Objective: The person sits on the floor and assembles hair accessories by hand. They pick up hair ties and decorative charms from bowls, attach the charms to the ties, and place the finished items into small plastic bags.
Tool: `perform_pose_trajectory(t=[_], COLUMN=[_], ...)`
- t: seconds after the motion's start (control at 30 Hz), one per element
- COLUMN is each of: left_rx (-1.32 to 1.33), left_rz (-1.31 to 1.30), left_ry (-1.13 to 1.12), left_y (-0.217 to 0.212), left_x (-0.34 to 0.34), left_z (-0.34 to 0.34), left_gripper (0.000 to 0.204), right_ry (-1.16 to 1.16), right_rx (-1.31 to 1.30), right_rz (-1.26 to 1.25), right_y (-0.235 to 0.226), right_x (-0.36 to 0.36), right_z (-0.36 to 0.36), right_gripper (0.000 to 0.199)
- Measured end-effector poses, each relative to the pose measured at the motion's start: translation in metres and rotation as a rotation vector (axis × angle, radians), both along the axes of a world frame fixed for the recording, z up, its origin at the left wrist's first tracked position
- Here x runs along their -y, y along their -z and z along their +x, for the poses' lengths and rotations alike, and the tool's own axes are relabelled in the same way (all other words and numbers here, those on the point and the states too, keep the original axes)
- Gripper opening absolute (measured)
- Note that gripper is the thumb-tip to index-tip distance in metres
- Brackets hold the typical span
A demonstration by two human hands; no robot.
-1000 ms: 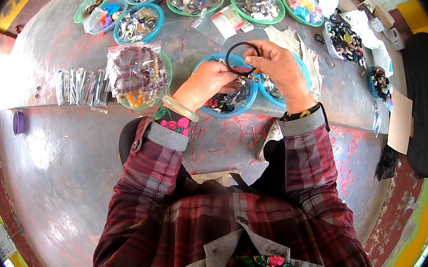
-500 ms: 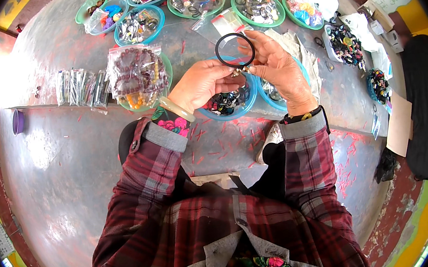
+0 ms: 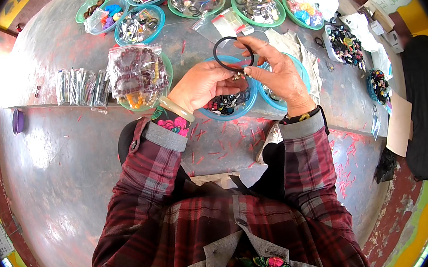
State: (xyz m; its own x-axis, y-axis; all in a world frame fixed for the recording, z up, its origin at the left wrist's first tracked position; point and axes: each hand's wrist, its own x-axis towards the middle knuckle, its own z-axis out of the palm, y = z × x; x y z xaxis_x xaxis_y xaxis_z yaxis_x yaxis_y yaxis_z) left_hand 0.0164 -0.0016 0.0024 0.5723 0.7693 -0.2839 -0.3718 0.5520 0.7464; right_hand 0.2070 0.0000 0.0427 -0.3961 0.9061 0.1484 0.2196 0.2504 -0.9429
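A black hair tie point(image 3: 215, 55) with small shiny beads at its lower side is held up between both hands, above two blue bowls. My left hand point(image 3: 200, 85) grips its lower left side with thumb and fingers. On the right side of the loop, my right hand point(image 3: 279, 76) pinches it by thumb and fingertips. Under the hands, the left blue bowl point(image 3: 230, 116) contains dark hair ties with colourful bits. The right blue bowl point(image 3: 304, 73) is partly covered by my right hand, and its contents are mostly hidden.
Bagged purple bead bracelets point(image 3: 138, 73) lie over a green bowl beside clear packets point(image 3: 82, 88). Farther back stand several bowls of trinkets, including a green one point(image 3: 259, 9). At right is a white basket point(image 3: 344, 45) of hair ties. A grey cloth point(image 3: 293, 42) lies behind the right bowl.
The hair tie has tilted and shifted slightly left and down. My right-hand fingers have closed in on its upper right side; my left hand has barely moved.
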Motion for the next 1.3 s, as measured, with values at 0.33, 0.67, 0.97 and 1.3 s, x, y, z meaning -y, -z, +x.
perform_pose_trajectory(t=[0.33, 0.67, 0.97, 1.3], left_rx=[0.128, 0.12, 0.044, -0.081], left_rz=[0.042, 0.052, 0.047, 0.015], left_ry=[-0.06, 0.007, 0.107, 0.093], left_y=[0.005, 0.001, -0.011, -0.008], left_x=[-0.006, -0.004, 0.001, 0.002], left_z=[-0.006, -0.009, -0.01, 0.0], left_gripper=[0.029, 0.027, 0.029, 0.031], right_ry=[0.057, 0.051, -0.053, -0.175], right_rx=[0.08, -0.071, 0.017, 0.205], right_rz=[0.245, 0.195, 0.236, 0.296], right_y=[0.005, 0.009, -0.002, -0.004], right_x=[-0.002, -0.002, 0.0, 0.0], right_z=[0.006, 0.009, 0.016, 0.012], right_gripper=[0.035, 0.023, 0.023, 0.018])
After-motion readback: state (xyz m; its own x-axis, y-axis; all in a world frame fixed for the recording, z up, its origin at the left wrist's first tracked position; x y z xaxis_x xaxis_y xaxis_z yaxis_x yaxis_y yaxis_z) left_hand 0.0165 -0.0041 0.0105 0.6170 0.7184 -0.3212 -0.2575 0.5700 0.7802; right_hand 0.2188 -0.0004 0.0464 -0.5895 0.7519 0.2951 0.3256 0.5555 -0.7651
